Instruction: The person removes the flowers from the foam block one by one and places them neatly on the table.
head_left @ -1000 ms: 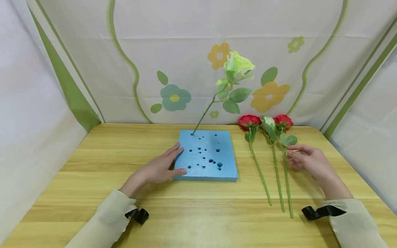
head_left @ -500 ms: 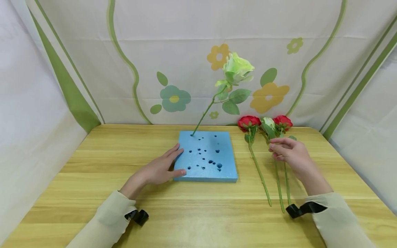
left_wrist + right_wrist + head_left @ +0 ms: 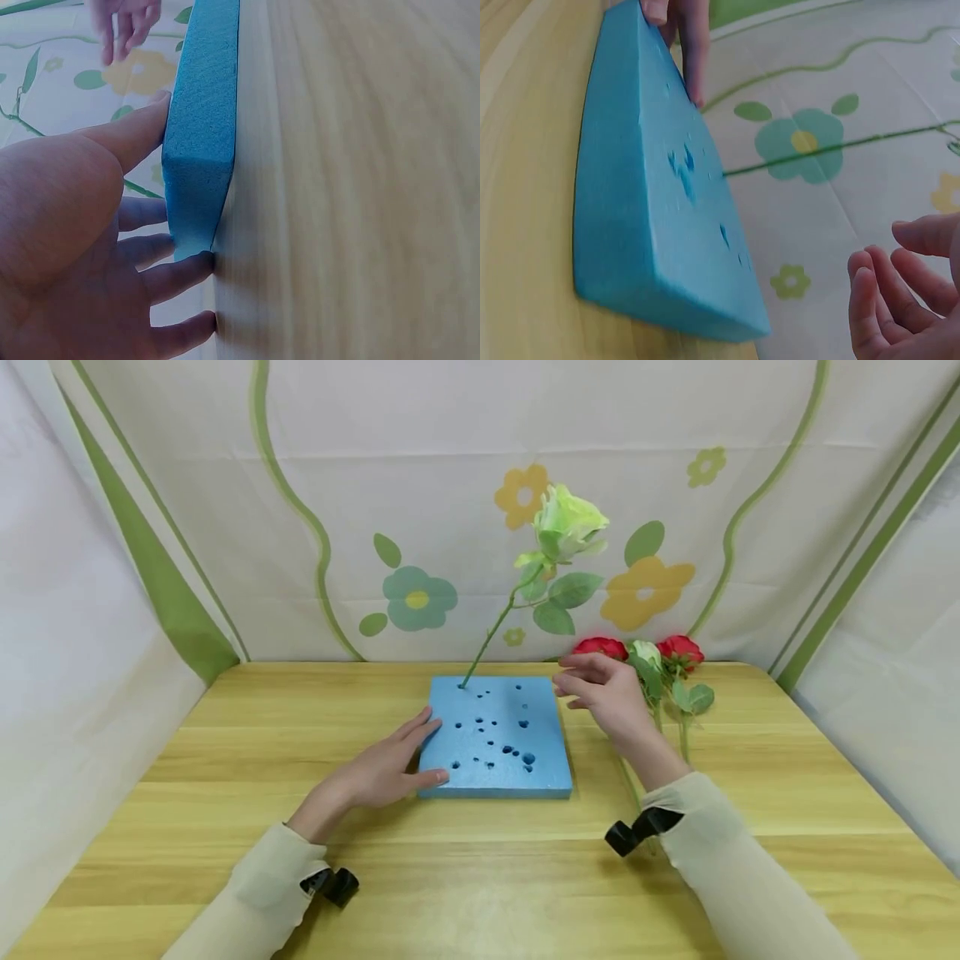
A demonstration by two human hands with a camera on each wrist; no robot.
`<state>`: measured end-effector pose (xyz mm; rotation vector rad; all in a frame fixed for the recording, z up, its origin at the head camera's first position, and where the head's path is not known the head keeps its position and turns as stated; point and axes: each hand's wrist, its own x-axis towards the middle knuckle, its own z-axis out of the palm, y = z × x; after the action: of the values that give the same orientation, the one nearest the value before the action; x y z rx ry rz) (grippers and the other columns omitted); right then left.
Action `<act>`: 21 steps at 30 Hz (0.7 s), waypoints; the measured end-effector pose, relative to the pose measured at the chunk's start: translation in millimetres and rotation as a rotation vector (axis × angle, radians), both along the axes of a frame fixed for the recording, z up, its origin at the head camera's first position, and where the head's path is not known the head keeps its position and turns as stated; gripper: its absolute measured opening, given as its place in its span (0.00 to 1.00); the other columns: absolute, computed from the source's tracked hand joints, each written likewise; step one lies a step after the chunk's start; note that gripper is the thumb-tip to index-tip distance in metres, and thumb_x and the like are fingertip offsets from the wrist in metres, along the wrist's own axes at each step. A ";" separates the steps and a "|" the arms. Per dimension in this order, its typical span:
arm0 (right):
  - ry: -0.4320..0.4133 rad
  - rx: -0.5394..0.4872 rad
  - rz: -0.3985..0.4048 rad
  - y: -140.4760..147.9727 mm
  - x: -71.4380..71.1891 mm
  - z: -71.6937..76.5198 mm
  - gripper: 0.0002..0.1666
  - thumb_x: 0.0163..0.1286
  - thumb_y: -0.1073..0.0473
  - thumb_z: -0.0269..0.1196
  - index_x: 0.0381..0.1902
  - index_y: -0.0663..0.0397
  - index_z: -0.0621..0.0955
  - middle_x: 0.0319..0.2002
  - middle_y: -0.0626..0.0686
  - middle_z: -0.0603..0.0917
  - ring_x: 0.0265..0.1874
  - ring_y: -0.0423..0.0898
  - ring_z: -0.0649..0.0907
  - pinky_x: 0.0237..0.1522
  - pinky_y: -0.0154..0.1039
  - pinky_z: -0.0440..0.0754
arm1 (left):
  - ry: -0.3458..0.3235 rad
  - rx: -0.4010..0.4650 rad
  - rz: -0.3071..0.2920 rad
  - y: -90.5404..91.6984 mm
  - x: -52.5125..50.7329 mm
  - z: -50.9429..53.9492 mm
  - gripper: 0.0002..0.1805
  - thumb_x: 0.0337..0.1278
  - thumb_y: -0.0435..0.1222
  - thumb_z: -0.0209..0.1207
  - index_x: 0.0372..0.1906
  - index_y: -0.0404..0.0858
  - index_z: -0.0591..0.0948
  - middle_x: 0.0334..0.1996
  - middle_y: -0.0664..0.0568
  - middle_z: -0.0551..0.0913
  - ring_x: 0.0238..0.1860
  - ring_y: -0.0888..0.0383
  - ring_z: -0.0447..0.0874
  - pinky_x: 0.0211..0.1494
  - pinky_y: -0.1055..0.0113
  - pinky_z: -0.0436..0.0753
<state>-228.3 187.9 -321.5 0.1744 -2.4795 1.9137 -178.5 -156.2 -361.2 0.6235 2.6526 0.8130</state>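
Note:
A blue foam block (image 3: 457, 743) with several holes lies on the table. One pale green rose (image 3: 566, 522) stands in a back-left hole, its stem leaning right. My left hand (image 3: 378, 768) rests against the block's left edge, thumb on top and fingers spread along the side, fairly straight. Above the block's right edge is my right hand (image 3: 603, 697), fingers loosely bent, with nothing held, as the right wrist view also shows. Behind it lie two red roses, the left one (image 3: 600, 648) and the right one (image 3: 680, 652), with a white-green rose (image 3: 645, 653) between them, their stems partly hidden.
The wooden table (image 3: 225, 735) runs back to a patterned cloth backdrop (image 3: 465, 410). Cloth panels also stand at left and right. The standing rose rises high over the block's back half.
My right hand has moved left from the right-hand red rose, across the lying flowers, to the block's right edge. It carries no flower. The left hand stays in place.

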 end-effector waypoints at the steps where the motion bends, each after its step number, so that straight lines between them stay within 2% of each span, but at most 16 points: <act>1: 0.004 -0.009 0.001 -6.0 -2.1 0.6 0.24 0.77 0.54 0.68 0.65 0.59 0.81 0.51 0.55 0.90 0.45 0.45 0.91 0.48 0.38 0.90 | 0.002 0.000 0.001 0.3 -0.3 0.2 0.49 0.77 0.57 0.59 0.88 0.41 0.50 0.89 0.46 0.40 0.87 0.38 0.48 0.84 0.36 0.59; 5: 0.001 -0.057 -0.008 -27.9 -9.2 2.4 0.24 0.77 0.56 0.68 0.67 0.58 0.80 0.59 0.62 0.88 0.47 0.44 0.91 0.50 0.37 0.90 | 0.003 0.001 -0.006 1.7 -1.5 0.9 0.49 0.76 0.58 0.59 0.88 0.42 0.51 0.89 0.47 0.39 0.87 0.39 0.47 0.84 0.36 0.59; 9: -0.012 -0.132 -0.041 -51.2 -15.0 5.3 0.23 0.76 0.58 0.68 0.66 0.56 0.81 0.61 0.61 0.88 0.48 0.42 0.90 0.51 0.36 0.90 | 0.005 0.003 -0.010 2.6 -2.5 0.6 0.49 0.76 0.58 0.58 0.87 0.41 0.51 0.89 0.46 0.40 0.87 0.38 0.47 0.84 0.36 0.59; 13: -0.004 -0.226 -0.067 -75.0 -20.7 6.7 0.24 0.74 0.60 0.71 0.65 0.56 0.82 0.59 0.60 0.89 0.53 0.51 0.90 0.52 0.36 0.90 | 0.006 0.000 0.002 0.8 -2.0 -0.1 0.48 0.76 0.57 0.58 0.87 0.41 0.51 0.89 0.46 0.40 0.87 0.38 0.47 0.84 0.36 0.59; 17: 0.019 -0.278 -0.085 -92.9 -25.7 3.2 0.23 0.73 0.63 0.70 0.65 0.55 0.83 0.59 0.61 0.88 0.58 0.60 0.88 0.54 0.36 0.90 | 0.003 0.009 0.011 -0.6 -2.1 -0.3 0.48 0.76 0.58 0.59 0.87 0.41 0.52 0.89 0.46 0.41 0.87 0.37 0.47 0.84 0.36 0.59; 21: 0.037 -0.281 -0.095 -103.9 -27.2 -1.2 0.21 0.74 0.64 0.69 0.63 0.56 0.84 0.57 0.61 0.88 0.56 0.57 0.89 0.57 0.39 0.89 | 0.003 0.012 0.004 -0.1 -2.3 -0.9 0.48 0.76 0.57 0.59 0.87 0.41 0.52 0.89 0.45 0.41 0.87 0.38 0.47 0.84 0.36 0.58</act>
<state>-255.5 84.1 -322.7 0.0871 -2.1242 2.1657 -180.8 -156.3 -362.1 0.6225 2.6543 0.8307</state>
